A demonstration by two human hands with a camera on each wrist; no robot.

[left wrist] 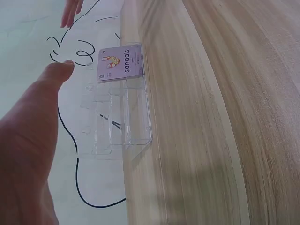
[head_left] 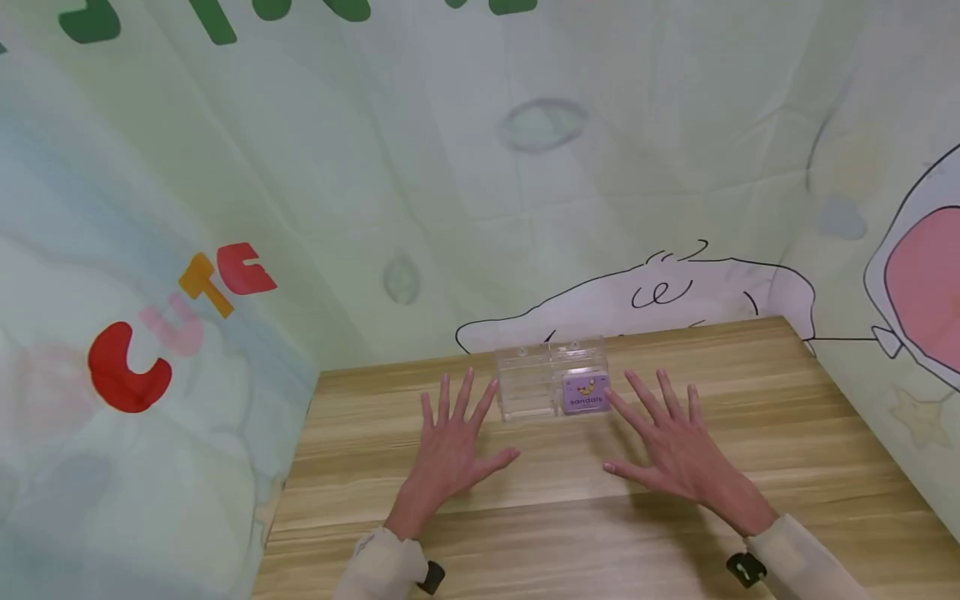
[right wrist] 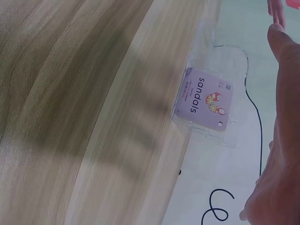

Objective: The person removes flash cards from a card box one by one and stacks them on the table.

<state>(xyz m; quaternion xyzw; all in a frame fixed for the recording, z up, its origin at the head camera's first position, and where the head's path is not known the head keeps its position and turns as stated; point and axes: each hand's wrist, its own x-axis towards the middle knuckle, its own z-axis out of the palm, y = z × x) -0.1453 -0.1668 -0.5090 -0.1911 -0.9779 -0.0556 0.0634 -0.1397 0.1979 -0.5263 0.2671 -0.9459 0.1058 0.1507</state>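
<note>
Both hands hover over the wooden table with fingers spread and nothing held. My left hand [head_left: 450,454] is left of a clear plastic holder [head_left: 525,385], its index fingertip overlapping the holder's left side in the head view. To the right, my right hand [head_left: 678,450] has its index fingertip right at the edge of a purple card [head_left: 587,393] marked "sandals". That card leans upright in the front of the holder's right half, seen also in the left wrist view, where the card [left wrist: 120,63] shows a picture of sandals. Tiers in the holder's left half hold no cards.
The wood-grain table [head_left: 540,533] ends at the back against a printed cloth [head_left: 450,208] with letters and line drawings. More cloth hangs along the left and right sides. Each wrist wears a dark strap device [head_left: 746,569] at the pale sleeve.
</note>
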